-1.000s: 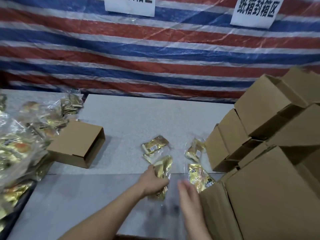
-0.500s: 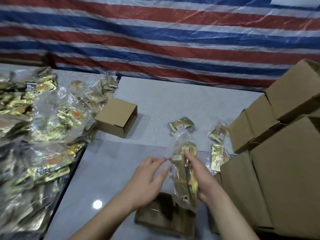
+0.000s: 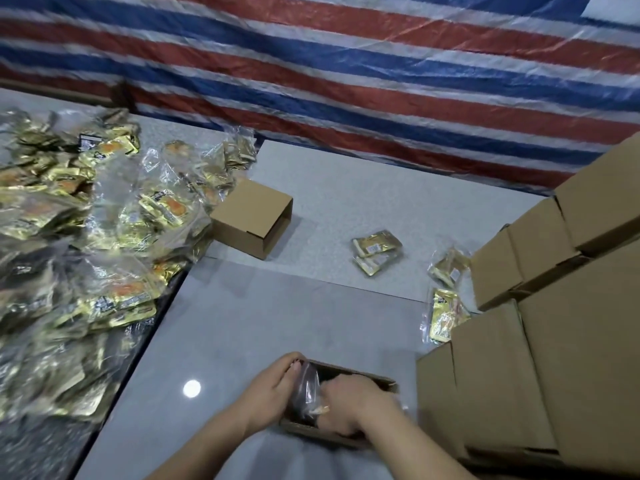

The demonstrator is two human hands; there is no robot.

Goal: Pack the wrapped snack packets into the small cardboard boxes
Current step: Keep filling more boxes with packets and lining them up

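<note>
A small open cardboard box [image 3: 384, 382] lies at the near edge of the grey table. My right hand [image 3: 349, 405] is inside it, pressing down a clear-wrapped snack packet [image 3: 306, 393]. My left hand [image 3: 268, 393] grips the box's left end and touches the packet's wrapper. More gold snack packets lie loose: a pair [image 3: 375, 251] in the middle and two others, one [image 3: 448, 266] beside the stacked boxes, one [image 3: 443, 315] just below it. Another small box [image 3: 251, 218] lies on its side, open end to the right.
A large heap of gold wrapped packets [image 3: 76, 244] covers the left side. Stacked cardboard boxes [image 3: 554, 341] fill the right edge. A red, white and blue striped tarp [image 3: 346, 71] hangs behind the table.
Both hands have lowered the packet from above the table into the near box. The view has tilted down and left, showing more of the packet heap.
</note>
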